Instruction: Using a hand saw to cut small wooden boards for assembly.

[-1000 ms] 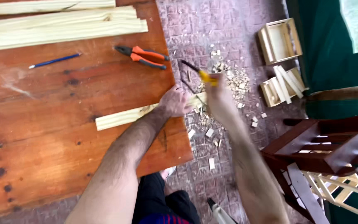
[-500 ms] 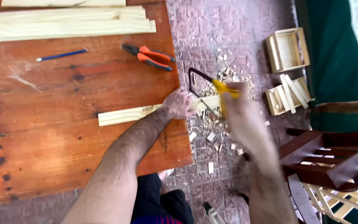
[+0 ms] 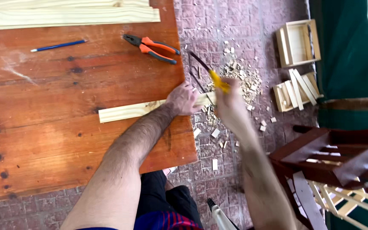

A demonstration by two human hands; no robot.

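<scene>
Illumination is soft, even daylight. The brightest area is an overexposed pale patch far right of the right hand (image 3: 231, 106), at the upper corner. Shadows are faint; a weak one lies beside the left hand (image 3: 184, 99) on the table (image 3: 64, 127). No glare shows on the tabletop. The right hand and the saw (image 3: 209, 76) it grips are smeared by motion blur. The left hand, the plank (image 3: 128, 111) under it and the pliers (image 3: 152, 47) above it are sharp. Lines bend slightly near the frame edges.
</scene>
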